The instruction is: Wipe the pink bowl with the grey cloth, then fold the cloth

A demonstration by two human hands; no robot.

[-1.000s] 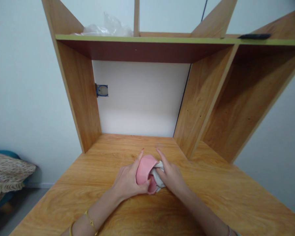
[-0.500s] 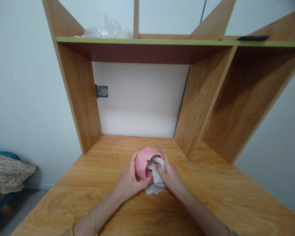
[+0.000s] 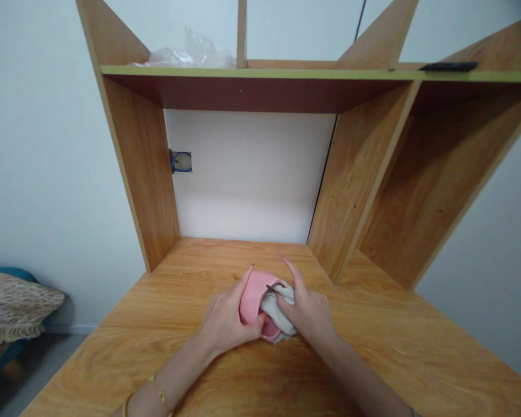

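Note:
A small pink faceted pot (image 3: 252, 295) is tilted over the wooden desktop, its opening turned toward the lower right. My left hand (image 3: 228, 318) grips it from the left, thumb at the lower rim and fingers around the outside. A light grey cloth (image 3: 278, 313) is bunched in the opening and hangs partly over the rim. On the right side, my right hand (image 3: 308, 307) holds the cloth with its thumb pressed into it. The index finger points up, apart from the pot, and the other fingers are partly hidden. A small dark mark shows at the rim.
The wooden desktop (image 3: 191, 272) runs back to a white panel with an open socket box (image 3: 181, 161). Upright boards and a shelf (image 3: 260, 73) frame it. Clear plastic (image 3: 191, 52) and a dark flat object (image 3: 449, 66) lie on the shelf. A patterned cushion (image 3: 17, 301) is at left.
The pot has shifted slightly down and turned in my left hand. My right hand has moved a little to the right, its index finger lifting off the pot's far edge.

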